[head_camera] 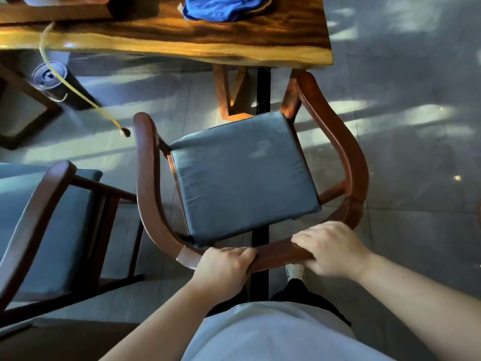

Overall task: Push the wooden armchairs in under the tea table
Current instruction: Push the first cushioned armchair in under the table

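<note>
Both hands are wrapping the curved top rail of the wooden armchair [250, 178]: the left hand [223, 269] is curling over and under the rail left of centre, the right hand [330, 248] is pinching it with fingers on top and thumb beneath. This chair is sitting skewed at the table's end, its right arm tip just reaching under the tea table [182, 37] while the seat is lying well clear. Pushing straight from here is likely risking that right arm or front leg catching the wooden table support [229, 95], and the left arm is passing close to the second armchair [52, 217]. Smooth dark-red rails are sweeping in one bowed loop; the cushion [242, 173] is looking flat, grey-blue and matte, the slab tabletop glossy and streaked.
</note>
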Motion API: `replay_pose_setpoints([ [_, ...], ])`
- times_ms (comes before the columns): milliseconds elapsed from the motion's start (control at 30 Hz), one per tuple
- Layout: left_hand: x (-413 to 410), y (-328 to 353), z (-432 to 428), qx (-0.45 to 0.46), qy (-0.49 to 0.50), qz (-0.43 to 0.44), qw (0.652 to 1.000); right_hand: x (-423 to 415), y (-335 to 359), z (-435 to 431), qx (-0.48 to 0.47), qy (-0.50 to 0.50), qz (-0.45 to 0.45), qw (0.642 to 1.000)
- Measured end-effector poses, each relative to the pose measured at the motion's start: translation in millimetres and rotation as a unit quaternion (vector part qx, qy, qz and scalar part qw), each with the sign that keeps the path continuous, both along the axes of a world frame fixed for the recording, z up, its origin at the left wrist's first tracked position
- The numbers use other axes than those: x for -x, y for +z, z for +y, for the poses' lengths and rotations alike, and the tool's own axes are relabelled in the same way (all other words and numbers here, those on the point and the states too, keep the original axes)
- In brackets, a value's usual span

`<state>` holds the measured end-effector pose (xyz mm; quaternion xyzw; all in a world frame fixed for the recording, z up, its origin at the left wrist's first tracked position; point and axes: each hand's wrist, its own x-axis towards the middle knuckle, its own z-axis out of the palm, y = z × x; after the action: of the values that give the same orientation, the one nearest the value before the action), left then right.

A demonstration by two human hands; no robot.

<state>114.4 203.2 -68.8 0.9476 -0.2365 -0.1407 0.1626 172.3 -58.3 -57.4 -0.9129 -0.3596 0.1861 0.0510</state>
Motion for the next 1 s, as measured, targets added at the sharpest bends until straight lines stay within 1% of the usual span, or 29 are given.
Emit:
replay_pose_setpoints([
  [133,-6.6,-3.5,18.3,0.004,-0.026,-0.005,1.000,3.6,-0.5,14.0,-0.070,-0.031,-0.043,0.996],
  [300,-31.1,1.0,71.6,-0.005,-0.043,-0.014,0.999,5.3,-2.1,65.7,-0.117,-0.063,-0.083,0.988],
  [433,-52.3,7.1,110.2,-0.019,-0.070,-0.030,0.997,-0.7,-4.7,105.4,-0.097,-0.084,-0.083,0.988],
  [600,-77.6,8.1,149.3,-0.023,-0.093,-0.026,0.995,-10.7,-3.9,144.9,-0.102,-0.103,-0.098,0.985],
  [733,-92.9,9.5,170.5,-0.012,-0.092,-0.028,0.995,-18.4,-3.6,166.5,-0.089,-0.099,-0.099,0.986],
  [800,-96.8,8.7,176.0,-0.006,-0.088,-0.032,0.996,-23.1,-5.6,169.8,-0.089,-0.095,-0.090,0.987],
  [867,-98.0,6.1,179.0,-0.003,-0.084,-0.027,0.996,-26.5,-6.5,169.2,-0.086,-0.091,-0.045,0.991],
  [933,-97.3,3.3,178.7,0.002,-0.075,-0.023,0.997,-29.2,-3.6,161.5,-0.109,-0.074,0.005,0.991],
  [1000,-94.1,0.9,177.2,0.011,-0.056,-0.036,0.998,-34.5,-3.4,143.8,-0.111,-0.064,0.018,0.992],
])
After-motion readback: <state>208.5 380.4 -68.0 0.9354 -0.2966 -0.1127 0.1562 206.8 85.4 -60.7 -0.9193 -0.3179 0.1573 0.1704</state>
